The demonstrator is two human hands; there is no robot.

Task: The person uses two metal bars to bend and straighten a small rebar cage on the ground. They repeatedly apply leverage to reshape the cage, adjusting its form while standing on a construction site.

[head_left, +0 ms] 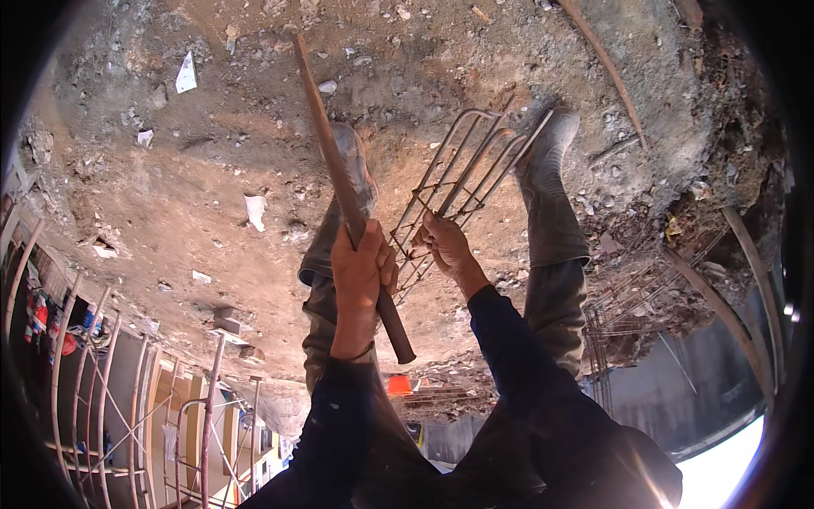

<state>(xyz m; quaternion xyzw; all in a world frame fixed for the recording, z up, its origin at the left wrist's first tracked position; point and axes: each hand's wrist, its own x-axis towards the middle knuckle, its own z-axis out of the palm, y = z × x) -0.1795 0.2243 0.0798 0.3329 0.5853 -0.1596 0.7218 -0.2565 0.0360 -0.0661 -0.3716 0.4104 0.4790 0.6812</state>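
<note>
The person is standing on bare, stony brown ground point(195, 195) and is bending forward over the work.

**Hands.** The left hand point(360, 267) is closing fully around a long, rusty brown metal bar point(339, 170), gripping it low on the shaft. The bar's short end is projecting past the wrist, and its long end is reaching away across the dirt. The right hand point(445, 246) is gripping one end of a cage of thin rusty steel rods point(462, 174), with the fingers wrapping around its nearest rods.

**Progress.** Judging from the present layout, the cage is already formed: several parallel rods are curving over at the far end, and cross-pieces are holding them at intervals. Whether any joints are left to tie or bend cannot be told.

**Position.** The cage is lying between the two grey rubber boots point(551, 140), with its far end close to the right boot. The bar is crossing just beside its near end.

**Surroundings.** Scraps of white paper point(254, 210) are lying on the dirt. More bent rod frames point(127, 407) are standing at the lower left.
</note>
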